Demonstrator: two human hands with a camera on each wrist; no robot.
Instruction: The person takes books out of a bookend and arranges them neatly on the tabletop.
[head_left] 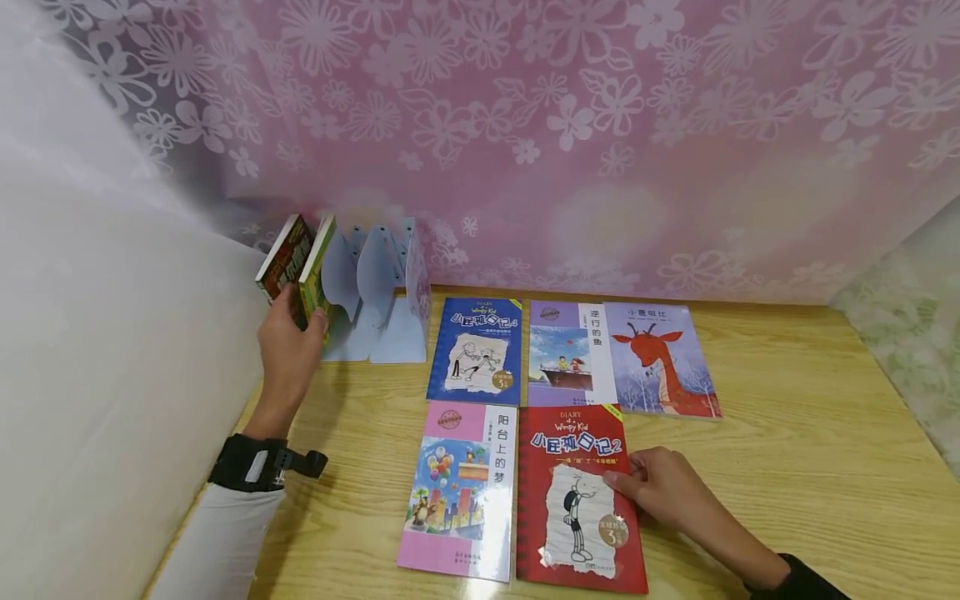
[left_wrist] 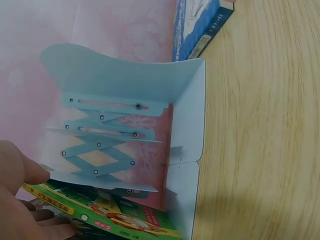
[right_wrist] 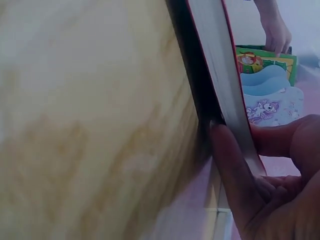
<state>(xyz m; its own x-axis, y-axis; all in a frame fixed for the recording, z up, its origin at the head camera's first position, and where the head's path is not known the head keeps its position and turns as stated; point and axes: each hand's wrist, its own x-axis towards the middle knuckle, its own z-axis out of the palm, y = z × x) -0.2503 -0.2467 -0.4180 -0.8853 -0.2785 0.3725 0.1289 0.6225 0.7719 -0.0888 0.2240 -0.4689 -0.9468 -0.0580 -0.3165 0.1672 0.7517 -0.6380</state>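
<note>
At the left, my left hand [head_left: 291, 350] pinches a thin green-and-yellow book [head_left: 317, 258] that stands upright at the left end of a light-blue bookend rack [head_left: 375, 275]. In the left wrist view the thumb lies on one side of this book and the fingers on the other. A dark-covered book [head_left: 285, 258] leans just left of the fingers. My right hand [head_left: 671, 492] grips the right edge of a red Diary of a Wimpy Kid book [head_left: 542, 500], thumb on the cover. Fingers are under its edge in the right wrist view, its white pages [right_wrist: 215, 55] showing between them.
Beside the red book lies a pink book with balloons [head_left: 450, 500]. Behind these lie a blue Wimpy Kid book [head_left: 474, 350], a book with a boat cover [head_left: 562, 358] and a deer book [head_left: 663, 358]. A white wall [head_left: 112, 333] borders the left; a flowered pink cloth [head_left: 525, 167] hangs behind.
</note>
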